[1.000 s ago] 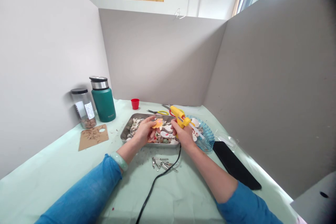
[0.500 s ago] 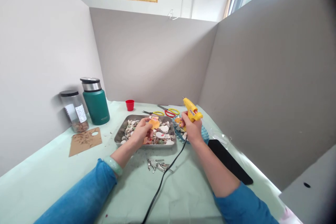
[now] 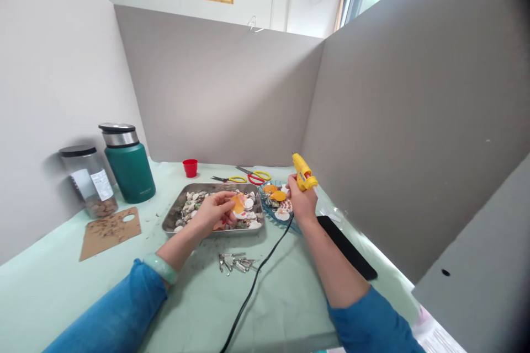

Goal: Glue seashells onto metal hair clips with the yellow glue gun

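Observation:
My left hand (image 3: pixel 214 210) pinches a thin orange shell (image 3: pixel 238 203) between thumb and fingers, above a metal tray (image 3: pixel 244 232) full of shells and small stones (image 3: pixel 194 205). My right hand (image 3: pixel 303 205) is wrapped round the handle of a yellow hot glue gun (image 3: pixel 303 172), its nozzle tilted up and away from me. A clear glue stick (image 3: pixel 317 192) sticks out of its back. Just left of my right hand, a blue plate (image 3: pixel 269 210) carries orange, white and patterned shells; the hand hides part of it. The gun's black cord (image 3: pixel 252 282) trails toward me.
Silver metal clips (image 3: pixel 236 262) lie in front of the tray. Behind it are two pairs of scissors (image 3: pixel 259 176) and a red cup (image 3: pixel 190 168). A green flask (image 3: pixel 129 168), a jar (image 3: pixel 91 182) and brown cardboard (image 3: pixel 110 233) stand left; a black strip (image 3: pixel 348 248) lies right.
The view has swung right, so the scene sits further left. The glue gun has moved right relative to the plate, baring more of its shells. Both hands keep their holds.

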Available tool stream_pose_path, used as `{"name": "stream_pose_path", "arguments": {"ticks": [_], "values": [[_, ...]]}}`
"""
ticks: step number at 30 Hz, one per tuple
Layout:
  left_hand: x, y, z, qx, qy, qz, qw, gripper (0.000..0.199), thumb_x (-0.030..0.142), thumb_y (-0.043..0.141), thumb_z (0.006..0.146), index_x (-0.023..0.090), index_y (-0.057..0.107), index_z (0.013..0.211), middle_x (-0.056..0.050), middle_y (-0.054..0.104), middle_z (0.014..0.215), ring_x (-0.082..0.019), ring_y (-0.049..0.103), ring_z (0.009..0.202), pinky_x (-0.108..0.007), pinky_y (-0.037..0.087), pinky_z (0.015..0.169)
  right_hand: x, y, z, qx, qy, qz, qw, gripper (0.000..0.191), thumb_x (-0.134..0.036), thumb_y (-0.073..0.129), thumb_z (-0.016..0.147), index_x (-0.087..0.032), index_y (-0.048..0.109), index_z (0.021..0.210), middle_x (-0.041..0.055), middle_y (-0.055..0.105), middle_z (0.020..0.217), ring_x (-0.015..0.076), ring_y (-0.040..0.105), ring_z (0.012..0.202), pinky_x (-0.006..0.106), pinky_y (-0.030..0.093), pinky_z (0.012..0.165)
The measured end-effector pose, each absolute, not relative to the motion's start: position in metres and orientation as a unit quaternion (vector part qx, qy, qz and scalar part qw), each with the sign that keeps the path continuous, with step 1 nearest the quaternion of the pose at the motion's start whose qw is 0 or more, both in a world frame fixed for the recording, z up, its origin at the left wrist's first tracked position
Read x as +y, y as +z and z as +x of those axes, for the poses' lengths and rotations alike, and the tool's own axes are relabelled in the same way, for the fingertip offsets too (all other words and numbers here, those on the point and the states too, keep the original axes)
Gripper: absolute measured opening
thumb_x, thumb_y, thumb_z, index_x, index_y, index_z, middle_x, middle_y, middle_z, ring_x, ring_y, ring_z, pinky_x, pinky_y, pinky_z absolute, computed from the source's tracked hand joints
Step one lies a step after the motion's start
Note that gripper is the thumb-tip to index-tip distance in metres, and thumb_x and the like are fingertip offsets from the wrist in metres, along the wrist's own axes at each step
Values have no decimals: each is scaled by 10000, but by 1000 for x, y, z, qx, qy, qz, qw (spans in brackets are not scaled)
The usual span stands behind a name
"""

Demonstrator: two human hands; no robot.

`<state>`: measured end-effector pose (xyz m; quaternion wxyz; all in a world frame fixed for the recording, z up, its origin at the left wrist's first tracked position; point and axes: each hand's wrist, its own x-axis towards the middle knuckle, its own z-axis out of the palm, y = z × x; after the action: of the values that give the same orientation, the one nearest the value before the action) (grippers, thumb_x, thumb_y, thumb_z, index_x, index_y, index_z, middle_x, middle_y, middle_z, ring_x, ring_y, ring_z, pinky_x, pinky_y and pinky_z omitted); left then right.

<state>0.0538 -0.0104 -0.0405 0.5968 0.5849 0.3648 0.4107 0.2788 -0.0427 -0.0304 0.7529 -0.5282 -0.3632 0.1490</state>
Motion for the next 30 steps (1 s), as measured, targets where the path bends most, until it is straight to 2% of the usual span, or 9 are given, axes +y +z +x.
{"name": "stream_pose_path", "arguments": {"ticks": [2,6,10,12,14,16,18,23,30], "values": [[-9,-41,56,377,397,593,591,373,285,715,676,133,599,995,28,578,476,-96,515,376,-195,404,390,-43,-30,284,-356,138,-530,757,259,-404,637,690,-171,617,800,-13,605,597,101,514,439,223,460,468],[-3,-38,66,399,415,607,548,222,226,741,624,141,594,766,26,578,505,-73,481,373,-170,344,347,-40,-32,291,-343,131,-529,765,229,-390,623,702,-167,596,747,-18,576,539,109,520,434,222,451,453],[4,-30,90,400,408,637,517,190,207,728,627,146,565,701,-23,619,561,-139,596,494,-221,453,445,-37,-34,293,-339,124,-525,770,231,-398,622,705,-171,581,719,-17,571,522,117,535,442,220,446,442],[9,-26,106,419,388,656,494,163,209,716,630,156,575,694,-27,621,545,-154,599,495,-237,452,464,-37,-34,293,-339,126,-522,773,231,-398,624,703,-172,579,718,-17,574,530,118,539,445,219,446,437],[17,-25,122,430,377,709,413,108,205,701,628,166,616,682,-23,630,555,-147,576,484,-231,418,467,-38,-33,293,-340,129,-519,773,224,-394,624,704,-174,578,711,-19,572,526,118,537,441,220,447,434],[24,-24,137,450,364,760,294,53,182,700,603,178,658,636,-33,660,616,-165,593,569,-237,409,522,-38,-32,293,-340,129,-517,775,217,-390,622,708,-177,581,707,-22,569,521,115,534,440,218,450,437],[29,-25,149,456,336,793,224,36,195,683,617,194,694,651,-43,687,669,-189,607,643,-254,407,583,-39,-31,294,-339,126,-514,778,210,-384,620,713,-177,586,709,-23,568,521,111,531,441,214,453,446],[31,-33,170,481,276,818,154,83,260,670,643,198,724,652,-92,693,709,-255,612,770,-305,409,688,-42,-28,290,-340,132,-525,769,222,-392,614,720,-171,598,721,-8,579,542,116,529,444,217,450,440],[23,-35,171,475,285,830,62,131,266,676,652,169,693,566,-161,671,710,-342,557,951,-374,399,804,-45,-25,285,-332,144,-532,766,223,-384,623,700,-167,625,750,5,609,588,111,530,446,220,458,456]]}}
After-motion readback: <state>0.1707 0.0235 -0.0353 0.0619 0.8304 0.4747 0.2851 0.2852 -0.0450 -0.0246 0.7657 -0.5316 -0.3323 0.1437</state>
